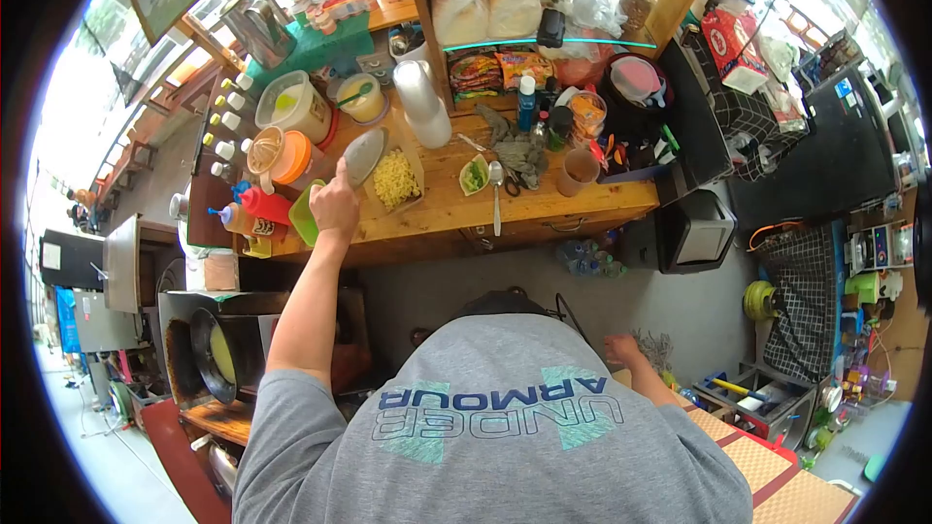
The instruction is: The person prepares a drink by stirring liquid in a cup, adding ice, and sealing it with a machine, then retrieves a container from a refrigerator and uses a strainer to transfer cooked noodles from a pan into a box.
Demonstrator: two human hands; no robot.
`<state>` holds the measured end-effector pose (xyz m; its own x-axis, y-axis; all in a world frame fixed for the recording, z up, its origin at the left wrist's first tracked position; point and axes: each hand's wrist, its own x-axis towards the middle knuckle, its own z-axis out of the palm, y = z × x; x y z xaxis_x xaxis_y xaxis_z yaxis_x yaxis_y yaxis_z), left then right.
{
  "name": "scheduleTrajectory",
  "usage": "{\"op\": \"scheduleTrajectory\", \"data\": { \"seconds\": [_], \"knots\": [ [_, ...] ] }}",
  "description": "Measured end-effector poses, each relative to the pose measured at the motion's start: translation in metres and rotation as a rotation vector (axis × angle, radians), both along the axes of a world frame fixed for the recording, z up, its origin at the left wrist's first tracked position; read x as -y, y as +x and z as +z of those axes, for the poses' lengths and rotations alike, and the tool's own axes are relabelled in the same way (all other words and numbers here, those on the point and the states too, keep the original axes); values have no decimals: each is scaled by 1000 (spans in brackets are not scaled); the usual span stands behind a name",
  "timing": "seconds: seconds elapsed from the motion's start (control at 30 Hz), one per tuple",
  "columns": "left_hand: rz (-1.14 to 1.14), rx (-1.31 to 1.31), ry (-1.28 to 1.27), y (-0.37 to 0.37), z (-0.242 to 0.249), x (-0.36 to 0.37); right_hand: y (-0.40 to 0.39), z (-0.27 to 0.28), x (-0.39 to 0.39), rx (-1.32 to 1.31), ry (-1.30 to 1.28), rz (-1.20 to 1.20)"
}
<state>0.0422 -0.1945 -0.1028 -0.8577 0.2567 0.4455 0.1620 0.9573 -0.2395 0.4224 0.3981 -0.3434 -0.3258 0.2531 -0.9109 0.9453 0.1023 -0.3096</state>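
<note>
My left hand [335, 204] is closed over the wooden counter [437, 209], its index finger stretched along the near end of a grey flat utensil [366, 156]. A green container [303, 215] lies just left of the hand. Right of the utensil, a heap of yellow shreds [396, 180] rests on a board or tray. A small bowl with chopped green pieces [475, 176] and a metal spoon [497, 196] lie farther right. My right hand [619, 347] hangs low beside my body, away from the counter, holding nothing visible, its fingers loosely apart.
Sauce bottles [264, 204], a clear tub [291, 102] and a white-lidded tall container [420, 107] stand at the left and back. Scissors [512, 186] lie near a brown cup [579, 172]. A shelf holds bagged bread [461, 0]. A pan [216, 354] sits lower left.
</note>
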Motion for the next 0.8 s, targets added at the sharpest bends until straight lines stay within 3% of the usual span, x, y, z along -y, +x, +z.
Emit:
{"op": "scheduleTrajectory", "data": {
  "seconds": [0.07,0.13,0.17,0.23,0.27,0.33,0.37,0.4,0.5,0.53,0.6,0.63,0.7,0.77,0.8],
  "knots": [
    [79,-37,151,2,11,0,3,-14,-3,-11,-12,23],
    [136,-172,565,6,19,12,1,-21,-5,-23,-22,62],
    [164,-188,568,13,23,26,-7,-18,-2,25,-56,53],
    [217,48,1372,34,32,63,-29,-11,4,66,-82,95],
    [268,122,1543,56,52,80,-40,-7,7,58,-57,204],
    [313,17,1718,102,83,119,-67,-9,15,40,-33,385],
    [316,-25,1771,129,95,149,-79,-19,12,-56,-6,619],
    [386,-91,1773,158,106,182,-95,-26,15,-156,15,851],
    [584,-327,1621,255,108,314,-142,-8,53,-241,66,1027],
    [778,-359,1425,288,102,357,-154,-1,72,-247,62,1071],
    [1140,-290,979,350,57,464,-165,16,114,-113,-90,449],
    [1300,-194,727,374,27,508,-166,28,137,-113,-84,468],
    [1614,-16,538,373,39,501,-165,48,188,-130,-6,393],
    [1601,82,446,382,20,521,-160,58,223,-93,41,451],
    [1619,70,456,387,3,539,-154,64,239,-195,45,657]
  ]
}}
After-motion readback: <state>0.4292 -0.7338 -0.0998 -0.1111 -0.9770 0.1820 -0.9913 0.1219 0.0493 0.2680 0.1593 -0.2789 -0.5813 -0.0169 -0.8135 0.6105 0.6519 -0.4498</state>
